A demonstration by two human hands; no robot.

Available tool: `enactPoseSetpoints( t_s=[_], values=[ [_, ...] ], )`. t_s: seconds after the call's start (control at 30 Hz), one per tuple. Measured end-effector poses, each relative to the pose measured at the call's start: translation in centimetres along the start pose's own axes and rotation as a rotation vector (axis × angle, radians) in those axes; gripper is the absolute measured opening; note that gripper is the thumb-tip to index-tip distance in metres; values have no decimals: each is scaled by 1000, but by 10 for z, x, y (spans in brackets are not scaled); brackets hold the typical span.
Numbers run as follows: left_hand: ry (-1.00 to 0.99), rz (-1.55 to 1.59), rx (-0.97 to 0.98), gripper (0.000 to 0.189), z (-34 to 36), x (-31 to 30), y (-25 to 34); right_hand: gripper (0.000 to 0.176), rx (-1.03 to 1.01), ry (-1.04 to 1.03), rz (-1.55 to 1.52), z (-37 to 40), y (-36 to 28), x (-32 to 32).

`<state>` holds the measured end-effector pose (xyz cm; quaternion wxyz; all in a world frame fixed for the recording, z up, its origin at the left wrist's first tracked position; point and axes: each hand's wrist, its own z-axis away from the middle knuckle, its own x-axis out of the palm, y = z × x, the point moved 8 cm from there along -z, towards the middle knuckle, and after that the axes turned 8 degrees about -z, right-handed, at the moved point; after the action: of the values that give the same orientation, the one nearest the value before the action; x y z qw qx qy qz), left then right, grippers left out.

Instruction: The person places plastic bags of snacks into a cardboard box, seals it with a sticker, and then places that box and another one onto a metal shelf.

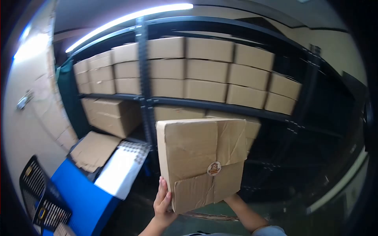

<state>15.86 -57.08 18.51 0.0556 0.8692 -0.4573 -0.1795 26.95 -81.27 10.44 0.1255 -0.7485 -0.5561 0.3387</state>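
A flat, square-faced cardboard box stands upright before me, slightly tilted, with a round sticker where its flaps meet. My left hand grips the lower left edge, thumb on the front side and fingers along the narrow side. From below on the right, my right hand holds the box near its bottom edge. The fingers of that hand are hidden behind the box. Behind it, a dark metal rack carries several rows of stacked cardboard boxes.
At the left, a blue surface bears a flattened cardboard sheet and a shiny white sheet. A black slatted plastic basket is at the lower left. A larger box sits on the lower shelf. A light tube runs overhead.
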Motion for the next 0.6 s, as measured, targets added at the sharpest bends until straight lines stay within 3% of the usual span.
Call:
enactPoseSetpoints(
  t_s=[0.07,0.23,0.27,0.3,0.37,0.4,0.47,0.57,0.6],
  values=[
    [-22,199,48,85,-32,50,11,41,39,106,150,7,14,-68],
    [-213,350,136,89,-88,157,36,36,107,332,457,35,26,-190],
    [-221,445,64,88,-95,176,32,42,185,466,132,65,75,-211],
    [-233,536,-10,87,-101,196,27,42,187,480,146,51,57,-221],
    [-242,584,-35,86,-121,226,23,40,-10,573,595,22,-3,-248],
    [-240,616,-68,85,-134,238,21,40,-2,582,613,13,-3,-258],
    [-253,667,-65,82,-165,254,23,49,-60,505,1019,-7,-10,-262],
    [-269,718,19,83,-205,277,14,58,-54,575,820,-29,4,-293],
    [-272,732,64,83,-219,284,11,74,-38,543,1038,-40,4,-297]
  ],
)
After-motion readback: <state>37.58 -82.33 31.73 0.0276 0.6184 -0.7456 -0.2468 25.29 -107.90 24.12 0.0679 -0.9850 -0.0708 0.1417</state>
